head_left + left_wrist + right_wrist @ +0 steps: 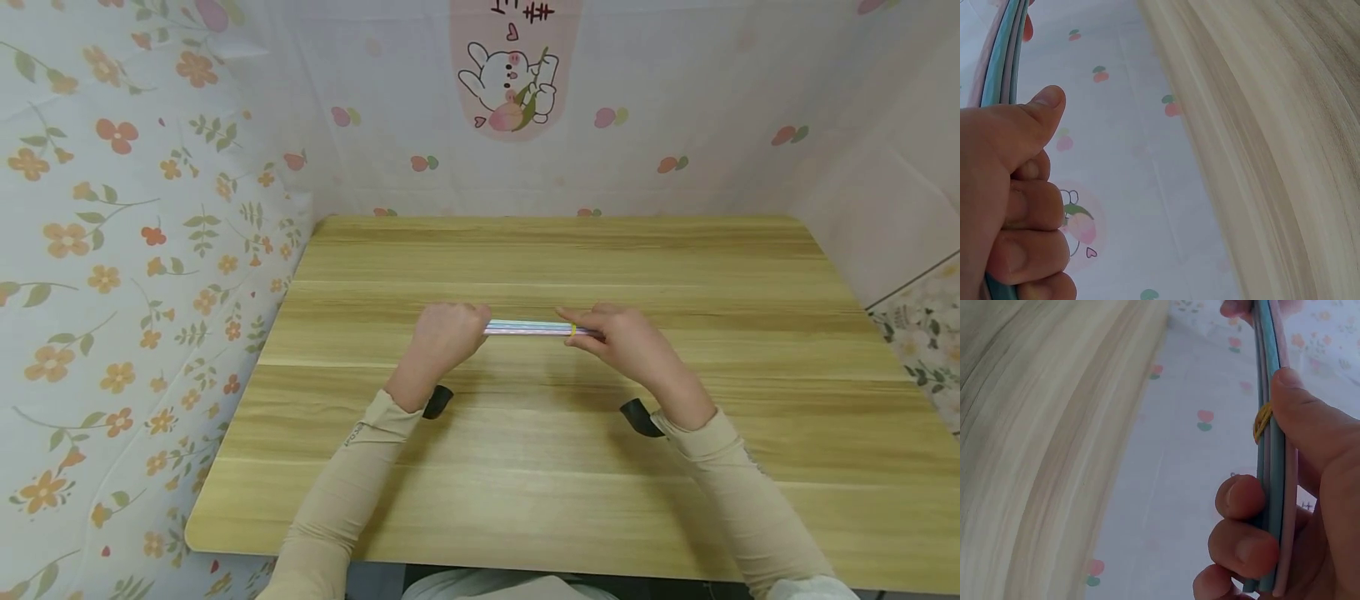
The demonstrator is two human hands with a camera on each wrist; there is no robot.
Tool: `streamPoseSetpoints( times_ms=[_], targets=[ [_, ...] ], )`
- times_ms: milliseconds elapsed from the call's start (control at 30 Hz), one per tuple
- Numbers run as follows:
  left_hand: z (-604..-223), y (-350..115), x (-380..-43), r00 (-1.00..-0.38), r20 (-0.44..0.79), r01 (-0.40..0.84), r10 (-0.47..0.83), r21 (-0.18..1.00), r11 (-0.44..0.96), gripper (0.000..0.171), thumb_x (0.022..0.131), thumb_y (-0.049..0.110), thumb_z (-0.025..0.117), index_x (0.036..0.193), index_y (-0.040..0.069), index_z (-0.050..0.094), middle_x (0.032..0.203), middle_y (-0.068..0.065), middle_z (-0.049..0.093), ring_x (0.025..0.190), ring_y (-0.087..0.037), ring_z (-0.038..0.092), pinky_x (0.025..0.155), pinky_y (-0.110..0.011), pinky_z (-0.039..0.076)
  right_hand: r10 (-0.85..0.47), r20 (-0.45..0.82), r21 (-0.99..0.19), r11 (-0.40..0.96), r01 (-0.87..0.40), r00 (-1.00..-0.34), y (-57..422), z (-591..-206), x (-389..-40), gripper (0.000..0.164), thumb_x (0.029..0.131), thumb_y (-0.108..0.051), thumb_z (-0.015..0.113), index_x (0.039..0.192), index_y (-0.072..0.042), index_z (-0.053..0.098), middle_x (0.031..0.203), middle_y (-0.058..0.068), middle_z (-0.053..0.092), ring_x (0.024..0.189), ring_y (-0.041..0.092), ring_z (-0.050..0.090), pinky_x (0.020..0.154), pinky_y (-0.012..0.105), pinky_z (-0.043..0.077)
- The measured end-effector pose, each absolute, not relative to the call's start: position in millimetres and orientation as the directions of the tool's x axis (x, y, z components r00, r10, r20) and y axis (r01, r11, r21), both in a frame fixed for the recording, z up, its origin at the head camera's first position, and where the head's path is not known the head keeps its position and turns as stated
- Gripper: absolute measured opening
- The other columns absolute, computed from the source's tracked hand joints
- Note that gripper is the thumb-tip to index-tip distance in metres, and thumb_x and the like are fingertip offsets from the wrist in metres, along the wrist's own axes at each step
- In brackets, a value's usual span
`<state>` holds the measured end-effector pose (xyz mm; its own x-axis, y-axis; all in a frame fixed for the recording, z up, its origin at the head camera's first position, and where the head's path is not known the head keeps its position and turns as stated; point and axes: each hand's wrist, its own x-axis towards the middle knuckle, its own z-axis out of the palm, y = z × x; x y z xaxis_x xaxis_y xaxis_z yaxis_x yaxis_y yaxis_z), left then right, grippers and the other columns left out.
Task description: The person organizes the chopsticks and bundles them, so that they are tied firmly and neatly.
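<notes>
we see the left hand [447, 335] fisted round the sticks [527, 327], the right hand [625, 337] gripping them near a band [573, 329], above a wooden table [525, 475] beside flowered cloth [135, 300].

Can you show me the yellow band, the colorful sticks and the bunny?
Yellow band [1262, 424]: right wrist view, on its wound loops.
Colorful sticks [527, 328]: head view, on their bare middle stretch.
Bunny [498, 80]: head view, on its white head.
</notes>
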<state>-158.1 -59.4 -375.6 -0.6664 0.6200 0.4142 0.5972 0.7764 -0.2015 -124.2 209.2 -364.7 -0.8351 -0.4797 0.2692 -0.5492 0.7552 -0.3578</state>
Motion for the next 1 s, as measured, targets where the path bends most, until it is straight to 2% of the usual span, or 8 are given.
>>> streamPoseSetpoints(
  times_ms=[133,267,400,500,600,700,800,1000],
  targets=[
    [-375.7,-59.2,-157.7,-0.667,0.411,0.599,0.621,-0.2,0.775,0.041,0.086,0.009,0.063,0.058,0.016,0.034,0.053,0.006,0.016,0.049,-0.007,0.013,0.041,-0.02,0.013,-0.511,0.321,-0.244,0.769,-0.591,-0.797,205.6,-366.1,-123.7,0.051,0.082,-0.031,0.071,0.13,-0.017,0.061,0.078,0.004,0.066,0.056,0.009,0.048,0.055,0.026,0.042],
    [-375.2,-59.0,-157.1,-0.675,0.39,0.604,0.627,-0.196,0.772,0.041,0.086,0.012,0.065,0.058,0.016,0.036,0.053,0.006,0.017,0.049,-0.007,0.014,0.042,-0.02,0.013,-0.531,0.335,-0.197,0.768,-0.609,-0.778,204.3,-366.1,-123.1,0.053,0.082,-0.034,0.069,0.132,-0.018,0.059,0.077,0.006,0.068,0.058,0.011,0.055,0.056,0.028,0.046],
    [-375.4,-59.2,-157.0,-0.672,0.387,0.61,0.632,-0.195,0.768,0.043,0.087,0.013,0.066,0.059,0.016,0.034,0.053,0.007,0.017,0.049,-0.007,0.014,0.042,-0.02,0.013,-0.536,0.322,-0.2,0.767,-0.609,-0.78,204.9,-365.9,-123.1,0.057,0.082,-0.035,0.07,0.134,-0.015,0.056,0.086,0.008,0.071,0.061,0.014,0.06,0.058,0.031,0.049],
    [-376.0,-59.5,-156.9,-0.67,0.389,0.613,0.632,-0.191,0.767,0.043,0.086,0.014,0.067,0.059,0.016,0.033,0.053,0.007,0.016,0.048,-0.007,0.014,0.041,-0.02,0.013,-0.52,0.267,-0.275,0.766,-0.581,-0.812,206.5,-363.3,-122.7,0.06,0.083,-0.032,0.071,0.136,-0.012,0.053,0.099,0.011,0.071,0.065,0.014,0.058,0.061,0.031,0.049],
    [-376.1,-59.8,-156.8,-0.676,0.381,0.612,0.63,-0.186,0.769,0.042,0.087,0.014,0.066,0.059,0.016,0.034,0.053,0.007,0.016,0.048,-0.007,0.014,0.041,-0.02,0.013,-0.498,0.212,-0.376,0.753,-0.54,-0.841,209.0,-359.6,-122.0,0.052,0.085,-0.026,0.071,0.131,-0.007,0.058,0.102,0.011,0.067,0.068,0.015,0.054,0.062,0.03,0.046],
    [-375.4,-60.2,-156.3,-0.681,0.378,0.61,0.627,-0.182,0.772,0.041,0.087,0.011,0.064,0.059,0.016,0.034,0.052,0.007,0.017,0.048,-0.007,0.014,0.041,-0.02,0.013,-0.48,0.213,-0.431,0.736,-0.523,-0.851,211.7,-357.0,-121.2,0.034,0.085,-0.018,0.071,0.115,-0.002,0.065,0.098,0.008,0.062,0.075,0.017,0.058,0.066,0.032,0.05],
    [-374.8,-60.3,-155.9,-0.683,0.379,0.608,0.624,-0.178,0.774,0.04,0.087,0.009,0.063,0.058,0.016,0.035,0.052,0.006,0.017,0.048,-0.007,0.014,0.041,-0.02,0.013,-0.477,0.222,-0.432,0.734,-0.525,-0.85,213.0,-354.8,-120.9,0.022,0.086,-0.015,0.071,0.103,-0.001,0.068,0.095,0.007,0.06,0.08,0.019,0.061,0.069,0.033,0.052],
    [-374.8,-59.7,-155.9,-0.683,0.37,0.616,0.63,-0.174,0.769,0.039,0.087,0.012,0.065,0.059,0.015,0.038,0.052,0.007,0.019,0.048,-0.006,0.015,0.041,-0.02,0.014,-0.518,0.198,-0.39,0.737,-0.552,-0.832,209.3,-352.2,-121.7,0.02,0.087,-0.014,0.068,0.102,0.0,0.069,0.092,0.007,0.066,0.076,0.015,0.058,0.068,0.032,0.05]
  ],
)
